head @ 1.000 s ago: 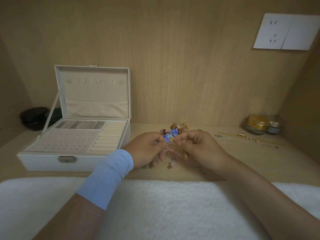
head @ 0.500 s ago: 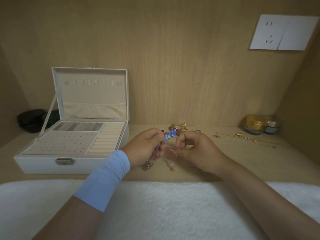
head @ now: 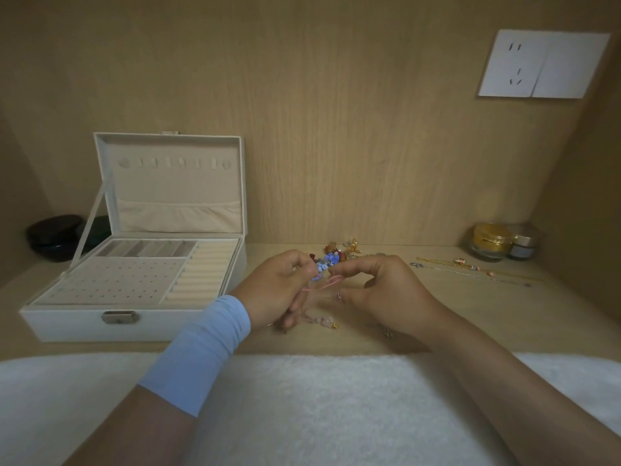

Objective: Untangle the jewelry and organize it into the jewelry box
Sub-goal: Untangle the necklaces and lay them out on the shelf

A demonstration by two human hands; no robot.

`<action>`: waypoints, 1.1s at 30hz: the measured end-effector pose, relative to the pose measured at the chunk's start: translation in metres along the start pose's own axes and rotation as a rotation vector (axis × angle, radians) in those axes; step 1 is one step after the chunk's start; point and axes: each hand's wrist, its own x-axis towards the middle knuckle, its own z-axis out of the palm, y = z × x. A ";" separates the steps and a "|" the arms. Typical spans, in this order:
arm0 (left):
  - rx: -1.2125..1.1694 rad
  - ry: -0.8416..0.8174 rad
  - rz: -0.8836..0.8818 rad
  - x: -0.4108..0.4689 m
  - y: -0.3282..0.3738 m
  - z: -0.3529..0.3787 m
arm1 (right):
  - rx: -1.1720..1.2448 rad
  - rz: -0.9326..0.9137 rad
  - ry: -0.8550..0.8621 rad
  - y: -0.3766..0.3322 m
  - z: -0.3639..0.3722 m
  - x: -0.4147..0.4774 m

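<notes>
Overall: early, nothing boxed yet.
Jewelry box: open at left, no jewelry visible inside.
Left hand: pinching pink cord.
Right hand: pinching the cord's other end.
Chains: laid out right, unboxed.
Bead tangle: on the table behind the fingertips, unsorted.

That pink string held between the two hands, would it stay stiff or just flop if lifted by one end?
Probably floppy: the pink string curves loosely between the left hand and right hand, and pink beads hang low under the left hand. It looks thin and light, so it would likely snag easily on the blue bead cluster close by.
</notes>
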 end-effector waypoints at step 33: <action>-0.237 0.501 -0.025 0.002 0.014 0.005 | 0.045 0.096 -0.221 0.017 -0.024 0.007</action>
